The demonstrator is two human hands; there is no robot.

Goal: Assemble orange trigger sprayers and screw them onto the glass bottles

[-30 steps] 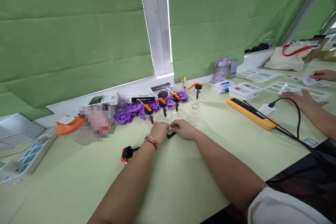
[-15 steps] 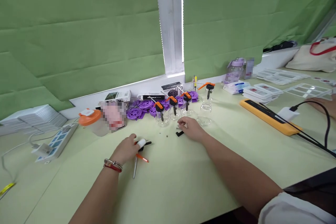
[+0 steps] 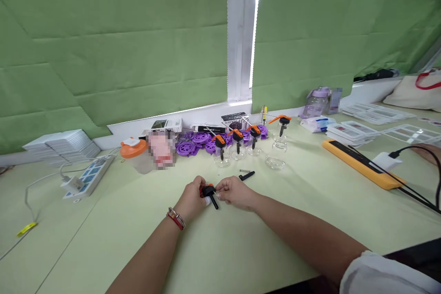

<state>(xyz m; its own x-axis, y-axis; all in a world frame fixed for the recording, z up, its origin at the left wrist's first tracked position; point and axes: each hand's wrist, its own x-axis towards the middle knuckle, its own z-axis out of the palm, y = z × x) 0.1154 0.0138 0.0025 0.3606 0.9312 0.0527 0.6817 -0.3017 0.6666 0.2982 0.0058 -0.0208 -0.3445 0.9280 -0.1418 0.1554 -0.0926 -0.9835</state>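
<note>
My left hand (image 3: 193, 198) and my right hand (image 3: 235, 191) meet over the pale green table (image 3: 241, 248), both gripping a small black and orange spray pump head (image 3: 208, 191) with a black tube pointing down and right. A small black part (image 3: 247, 175) and a tiny spring (image 3: 242, 171) lie on the table just beyond my right hand. Further back stand several small clear glass bottles (image 3: 222, 158), some fitted with black and orange pump heads, and one open bottle (image 3: 276, 158).
Purple plastic wheels (image 3: 193, 142), small boxes and an orange-lidded jar (image 3: 132, 158) line the window sill side. A white power strip (image 3: 87, 177) lies left, an orange power strip (image 3: 361, 163) with black cable right. White trays are stacked far right, where another person's hand shows.
My left hand reached left to the pump head on the table, picked it up and brought it to the middle. My right hand left the black part and joined it. The view swung left.
</note>
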